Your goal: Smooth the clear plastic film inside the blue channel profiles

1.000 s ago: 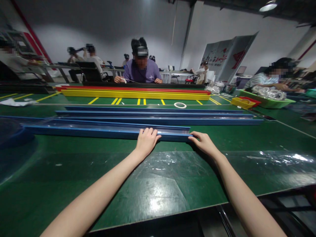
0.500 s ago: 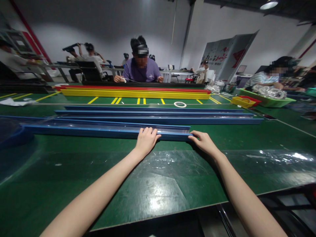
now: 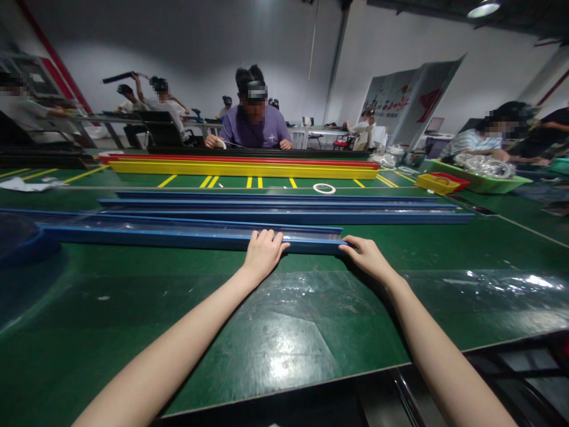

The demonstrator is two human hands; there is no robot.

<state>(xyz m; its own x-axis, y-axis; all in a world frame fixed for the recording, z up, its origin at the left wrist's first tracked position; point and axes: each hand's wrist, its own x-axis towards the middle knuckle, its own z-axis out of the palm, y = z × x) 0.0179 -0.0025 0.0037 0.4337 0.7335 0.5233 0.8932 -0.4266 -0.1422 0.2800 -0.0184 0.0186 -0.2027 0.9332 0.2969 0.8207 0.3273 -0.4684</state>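
A long blue channel-shaped profile (image 3: 178, 240) lies nearest me on the green table, with clear film along its inside. My left hand (image 3: 263, 256) is closed over its front wall, fingers bent over the rim and thumb along the outside. At the right end of the same profile, my right hand (image 3: 367, 256) pinches the front corner between thumb and fingers. Just behind it, more blue profiles (image 3: 391, 217) lie roughly parallel. The left end of the near profile reaches a round blue object (image 3: 22, 246), only partly in view.
Yellow (image 3: 249, 169) and red profiles lie across the table farther back, in front of a seated person in purple (image 3: 255, 124). A white tape ring (image 3: 324, 188) lies before them. At right are a yellow bin (image 3: 438, 184) and a green tray (image 3: 489, 184) holding clear coils.
Both my hands and the near blue profile have stayed in place. In the left background, a person's raised dark bar has shifted left. Another person shows more at the far right.
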